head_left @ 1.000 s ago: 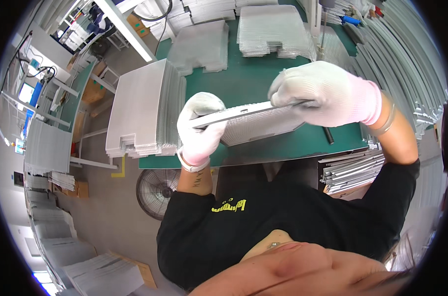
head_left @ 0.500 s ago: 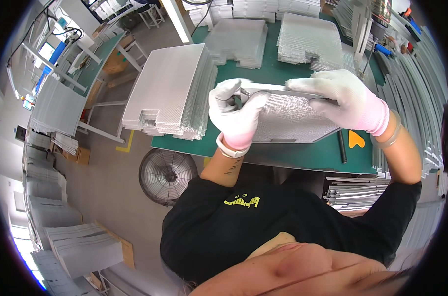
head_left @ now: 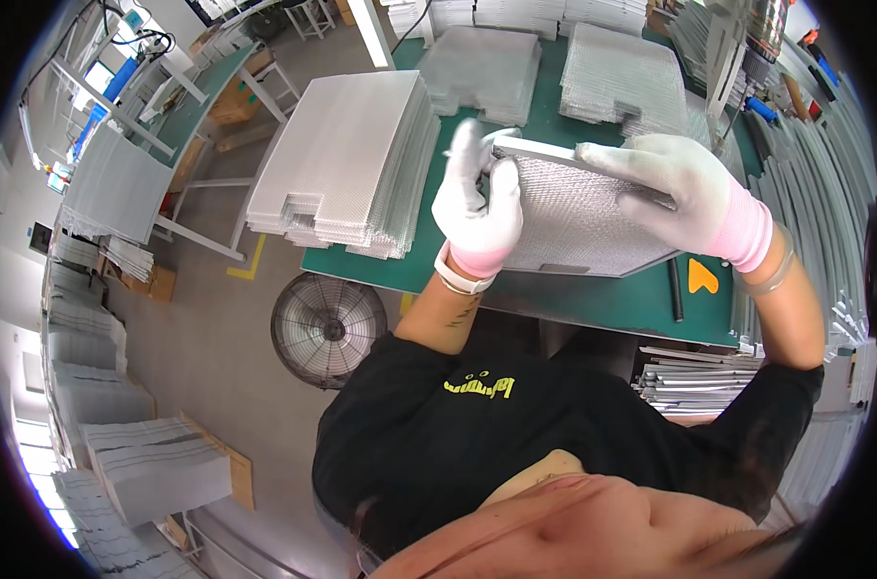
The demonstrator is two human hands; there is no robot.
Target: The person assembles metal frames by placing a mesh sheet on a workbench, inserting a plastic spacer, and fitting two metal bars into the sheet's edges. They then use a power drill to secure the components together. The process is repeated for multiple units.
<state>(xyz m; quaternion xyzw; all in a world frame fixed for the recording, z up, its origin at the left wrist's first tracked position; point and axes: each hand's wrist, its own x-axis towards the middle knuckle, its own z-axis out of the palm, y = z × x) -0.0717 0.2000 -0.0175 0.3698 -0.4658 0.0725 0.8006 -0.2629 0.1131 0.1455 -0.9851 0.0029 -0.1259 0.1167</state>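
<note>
A silver metal mesh filter panel with a light metal edge strip along its top stands tilted over the green table. My right hand, in a white glove with a pink cuff, grips the panel's upper right edge, thumb on the mesh side. At the panel's upper left corner is my left hand, gloved the same way. Its fingers stretch upward, apart from the thumb, which lies close to the corner. Whether any left fingertip touches the panel's back is hidden.
Stacks of mesh sheets stand on the green table: one at left, two behind. Right of the panel lie a black rod and an orange scraper. A floor fan stands left below; metal strips crowd the right.
My left hand has loosened from the panel's top left corner, its fingers straightening upward. The panel tilts down slightly more to the right. My right hand keeps its hold.
</note>
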